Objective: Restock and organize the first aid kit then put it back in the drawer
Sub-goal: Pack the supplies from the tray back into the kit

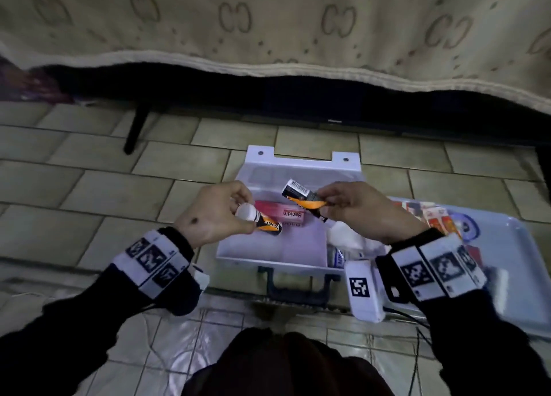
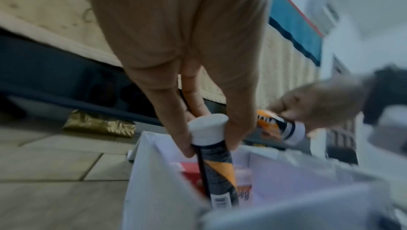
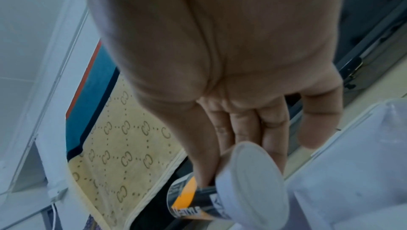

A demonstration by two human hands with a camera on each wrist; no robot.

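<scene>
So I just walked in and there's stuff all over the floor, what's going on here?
A person is crouched over an open first aid kit on the tiled floor. The left hand grips one orange-and-black tube by its white cap end, and the right hand holds a second tube, both above the kit. A pink box already lies inside. More supplies sit on a tray to the right.
</scene>
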